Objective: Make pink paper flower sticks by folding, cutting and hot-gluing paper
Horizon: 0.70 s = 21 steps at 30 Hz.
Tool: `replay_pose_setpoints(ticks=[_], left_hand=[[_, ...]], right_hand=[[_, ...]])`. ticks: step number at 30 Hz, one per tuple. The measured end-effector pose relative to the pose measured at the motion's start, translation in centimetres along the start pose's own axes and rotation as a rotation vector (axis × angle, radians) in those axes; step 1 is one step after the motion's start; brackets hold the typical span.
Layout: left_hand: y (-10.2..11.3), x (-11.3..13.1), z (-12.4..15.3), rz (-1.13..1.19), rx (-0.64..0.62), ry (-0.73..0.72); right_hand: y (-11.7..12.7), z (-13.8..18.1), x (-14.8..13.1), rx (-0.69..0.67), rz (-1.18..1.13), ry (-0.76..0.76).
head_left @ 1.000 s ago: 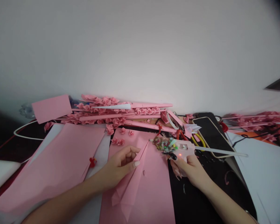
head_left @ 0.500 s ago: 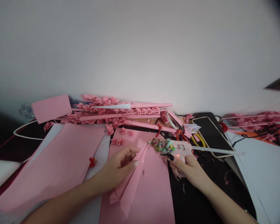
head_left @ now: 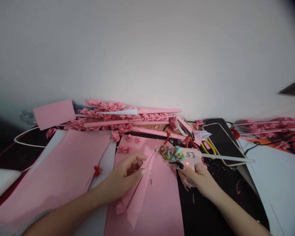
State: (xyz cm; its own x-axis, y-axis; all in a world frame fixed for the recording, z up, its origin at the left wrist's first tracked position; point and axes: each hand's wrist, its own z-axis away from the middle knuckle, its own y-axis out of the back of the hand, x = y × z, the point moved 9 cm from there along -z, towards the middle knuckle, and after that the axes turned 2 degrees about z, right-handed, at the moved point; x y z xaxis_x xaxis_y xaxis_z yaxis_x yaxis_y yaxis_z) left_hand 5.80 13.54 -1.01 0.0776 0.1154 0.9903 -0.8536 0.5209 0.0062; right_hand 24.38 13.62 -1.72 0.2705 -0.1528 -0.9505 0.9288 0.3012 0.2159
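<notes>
My left hand (head_left: 126,177) pinches a folded pink paper piece (head_left: 137,193), lifting its long pointed flap off the flat pink sheet (head_left: 159,203) beneath. My right hand (head_left: 199,178) grips a pink hot glue gun (head_left: 184,156) decorated with small coloured beads, a red light lit on its side and a clear glue stick (head_left: 228,159) sticking out behind. The gun's nozzle points left, close to the upper tip of the folded paper.
A second large pink sheet (head_left: 61,170) lies at left. Several small pink paper flowers and rolled pink tubes (head_left: 118,118) pile against the white wall. A black phone (head_left: 221,139), yellow-handled tool (head_left: 208,147), white cable (head_left: 27,141) and white paper (head_left: 280,183) sit around.
The folded paper's flap has been raised off the sheet by my left hand. The glue gun has shifted left, toward the paper's tip.
</notes>
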Motion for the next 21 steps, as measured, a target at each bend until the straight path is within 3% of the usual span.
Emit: replay_pose_setpoints(ticks=[7, 17, 21], left_hand=[[0.0, 0.1, -0.1, -0.025, 0.004, 0.002], [0.5, 0.1, -0.2, -0.001, 0.039, 0.009], [0.3, 0.0, -0.2, 0.014, 0.027, 0.004]], right_hand=[[-0.4, 0.0, 0.8, -0.054, -0.056, -0.015], [-1.4, 0.7, 2.0, -0.179, -0.283, -0.197], [-1.4, 0.4, 1.5, -0.184, -0.27, -0.136]])
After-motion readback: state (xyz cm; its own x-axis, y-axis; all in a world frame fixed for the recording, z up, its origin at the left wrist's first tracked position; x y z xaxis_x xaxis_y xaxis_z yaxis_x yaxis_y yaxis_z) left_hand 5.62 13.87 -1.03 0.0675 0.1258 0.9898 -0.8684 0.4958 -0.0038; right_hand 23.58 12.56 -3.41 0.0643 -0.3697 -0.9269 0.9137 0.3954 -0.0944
